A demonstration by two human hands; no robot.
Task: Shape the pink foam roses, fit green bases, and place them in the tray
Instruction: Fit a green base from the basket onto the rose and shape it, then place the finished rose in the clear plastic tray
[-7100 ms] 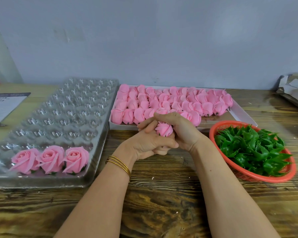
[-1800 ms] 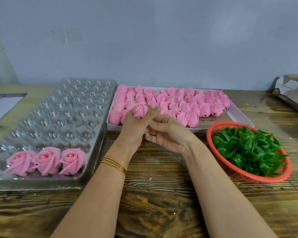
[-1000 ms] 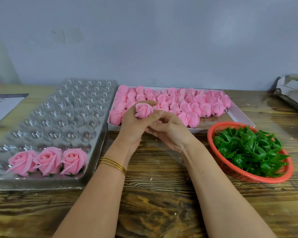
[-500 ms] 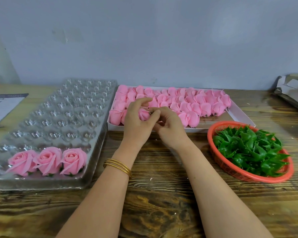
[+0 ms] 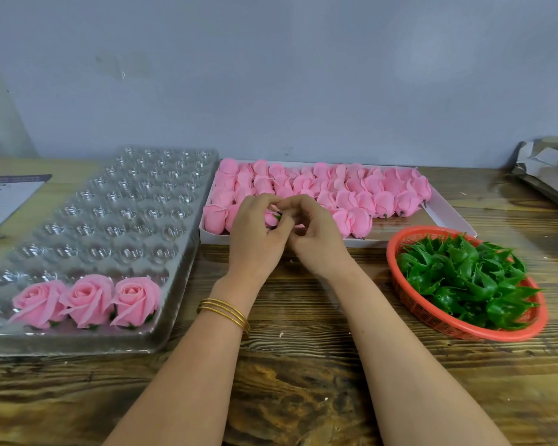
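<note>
Tray [image 5: 181,175] at 9 o'clock: clear plastic, silvery ribbed cups, three pink roses [image 5: 87,299] with dark green at their undersides. Box [image 5: 446,220] at 12 o'clock: white, filled with pink buds [image 5: 361,188]; held rose [image 5: 270,218] pink with a green fleck. Basket [image 5: 427,313] at 3 o'clock: orange-red mesh, glossy green bases [image 5: 464,278]; table [image 5: 303,365] brown with dark streaked grain, bangles [image 5: 223,312] gold, wall [image 5: 271,75] grey-blue.

Both forearms reach away from the near edge, converging. Left grip [image 5: 258,235] and right grip [image 5: 314,235] touch, fingers curled, pinching one rose [image 5: 270,219] between them.
</note>
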